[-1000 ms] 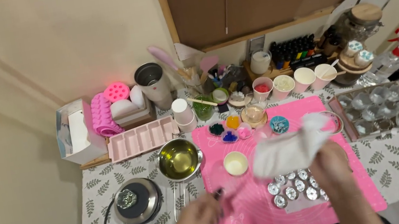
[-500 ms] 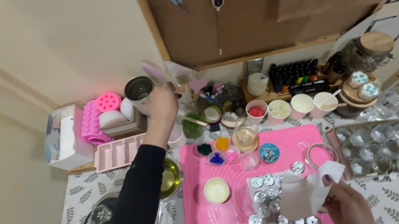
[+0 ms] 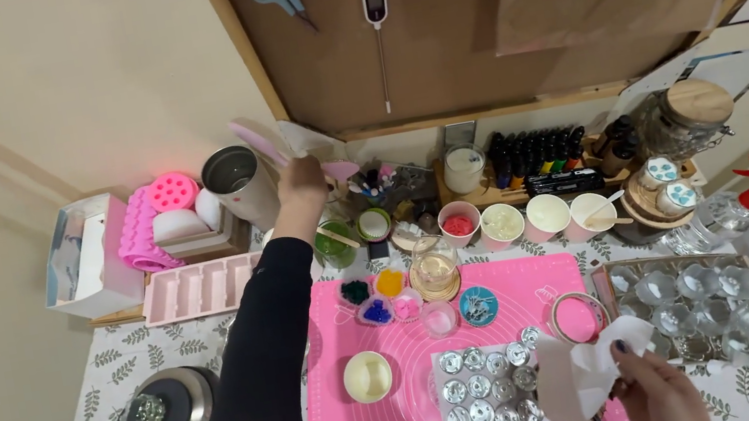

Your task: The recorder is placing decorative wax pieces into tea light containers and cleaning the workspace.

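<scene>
My left hand [image 3: 301, 180], in a black sleeve, reaches to the back of the table and closes on a pink spatula [image 3: 260, 143] that stands among tools in a holder beside a steel cup [image 3: 238, 183]. My right hand [image 3: 655, 387] sits at the lower right, pinching a crumpled white paper tissue [image 3: 584, 370] above the pink silicone mat [image 3: 399, 419]. Several small round metal wick holders [image 3: 486, 395] lie on a white sheet just left of the tissue.
A tape roll [image 3: 577, 316], small dye dishes [image 3: 379, 299], a glass jar [image 3: 435, 266] and a white wax cup [image 3: 368, 376] sit on the mat. Paper cups [image 3: 518, 219] line the back. A tray of glass holders [image 3: 704, 302] is right, a hot plate [image 3: 160, 414] left.
My left hand left the mat's front, stretched to the back of the table and took hold of the pink spatula. My right hand with the tissue drifted to the lower right.
</scene>
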